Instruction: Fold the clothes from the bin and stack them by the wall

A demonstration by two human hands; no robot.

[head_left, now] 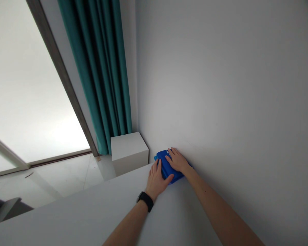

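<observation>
Blue folded bundle of sheet-like material (165, 168) lies on the smooth white counter (92, 218) under your left hand (157, 180) and right hand (178, 161), thumbs and fingers apart, and probably handles light and slippery, best held by its near edge.

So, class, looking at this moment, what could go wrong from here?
Two risks. The blue folded item lies at the far end of the white surface, close to its edge, so a push might tip it off. Also, the left hand and right hand lie spread on it, not wrapped around it, so it could slip or unfold.
</observation>
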